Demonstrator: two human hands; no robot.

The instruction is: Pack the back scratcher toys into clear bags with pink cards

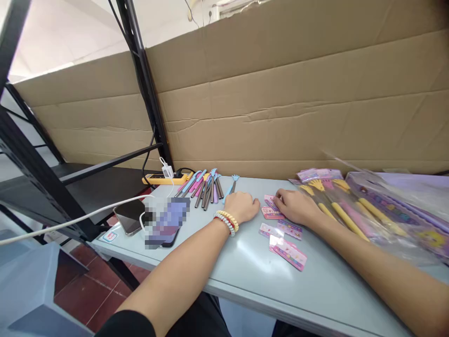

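Taking the gap between the hands as the clock's centre, rests the left hand [242,207] just to the left of it, knuckles up and fingers loosely curled under; cannot tell whether gripping anything. Wears braided yellow, red and pale blue-white bracelets [227,222] on that wrist. Lays the right hand [293,205] just to the right, palm down and fingers bent low, with fingertips on small pink printed cards [272,213]; cannot tell whether pinching one or only touching.

Has more pink and purple printed cards [289,254] spread from five to six o'clock on the pale grey-blue tabletop [242,276], some overlapping, with glare across part of them. Near the left hand, at eleven o'clock, has a single blue back scratcher [234,179] with a hand-shaped head, partly hidden; cannot tell whether touching it. Farther out at ten o'clock, has a loose pile of back scratchers [210,188] with metal rods and blue, pink, yellow and purple plastic parts.

At nine o'clock, has a blurred-out smartphone [171,222] beside a dark-screened phone [131,216], and beyond them a yellow power strip [157,179] with a white charger [167,170]. At three o'clock, has clear plastic packages [351,206] of yellow and pink back scratchers, partly behind the right forearm. Faces a brown cardboard panel [280,107] at twelve.
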